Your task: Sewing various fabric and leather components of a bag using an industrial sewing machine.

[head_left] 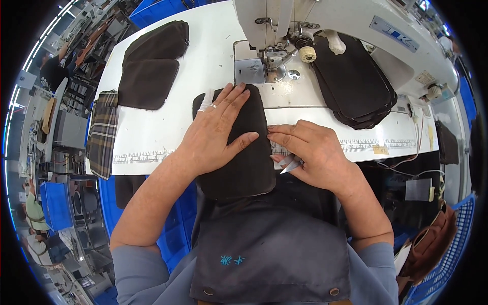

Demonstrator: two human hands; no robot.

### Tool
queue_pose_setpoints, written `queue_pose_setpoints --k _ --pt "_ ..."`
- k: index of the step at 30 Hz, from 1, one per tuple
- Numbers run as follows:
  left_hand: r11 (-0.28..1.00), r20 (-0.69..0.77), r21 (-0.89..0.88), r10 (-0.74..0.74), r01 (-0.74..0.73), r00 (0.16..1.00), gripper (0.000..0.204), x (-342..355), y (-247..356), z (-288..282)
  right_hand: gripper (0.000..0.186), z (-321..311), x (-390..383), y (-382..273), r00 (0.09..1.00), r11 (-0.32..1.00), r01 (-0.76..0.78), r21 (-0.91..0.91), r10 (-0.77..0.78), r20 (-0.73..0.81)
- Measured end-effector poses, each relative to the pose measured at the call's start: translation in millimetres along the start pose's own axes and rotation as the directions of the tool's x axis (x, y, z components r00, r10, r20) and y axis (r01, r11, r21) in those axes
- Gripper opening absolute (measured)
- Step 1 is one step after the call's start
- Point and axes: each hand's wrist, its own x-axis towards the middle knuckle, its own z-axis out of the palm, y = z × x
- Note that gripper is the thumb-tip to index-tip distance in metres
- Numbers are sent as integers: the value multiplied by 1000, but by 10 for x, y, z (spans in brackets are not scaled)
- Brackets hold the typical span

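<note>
Panel (236, 170) apparently points lengthwise toward the sewing machine (351, 18).

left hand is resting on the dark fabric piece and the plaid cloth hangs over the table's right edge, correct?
The edge is wrong: in the head view, the plaid cloth hangs over the left edge of the table, not the right. The left hand does rest on the dark fabric piece.

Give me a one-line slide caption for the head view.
Left hand flat on a dark panel, right hand at its edge holding a metal tool, before a sewing machine.
</note>
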Motion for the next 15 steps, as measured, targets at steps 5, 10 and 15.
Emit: queue_pose_setpoints --k 5,10,15 --pt "998 39 -10 60 -60 997 83 15 -33 -9 36 17 -43 -22 1000 1000 30 -9 -30 -5" --pt "995 43 6 97 -97 994 85 8 -25 -12 32 11 -66 -54 1000 1000 22 -22 -22 2" --pt "994 46 -2 107 -107 993 87 -6 -3 -23 32 -25 -78 -87 997 1000 -11 16 10 71"
